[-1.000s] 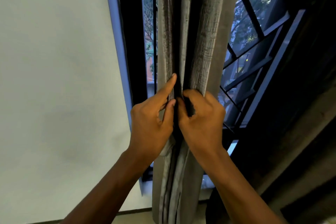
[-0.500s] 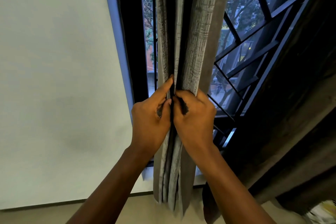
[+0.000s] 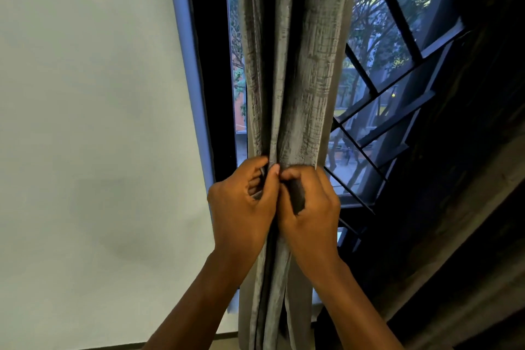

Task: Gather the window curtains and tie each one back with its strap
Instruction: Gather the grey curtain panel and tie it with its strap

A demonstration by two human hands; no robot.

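Observation:
A grey textured curtain hangs gathered into a narrow bundle in front of the window. My left hand and my right hand meet at the bundle's front at mid-height. A dark strap runs under my right hand's thumb and curled fingers. My left hand's fingers curl round the bundle's left folds, and its thumb tip touches my right hand; what it pinches there is hidden. Most of the strap is covered by my hands.
A pale wall fills the left, edged by the black window frame. Behind the curtain is a window with a dark metal grille. A second, dark curtain hangs along the right.
My left index finger, earlier pointing up the fold, has curled in. Both hands stay together on the bundle, with the dark strap now more exposed under my right hand.

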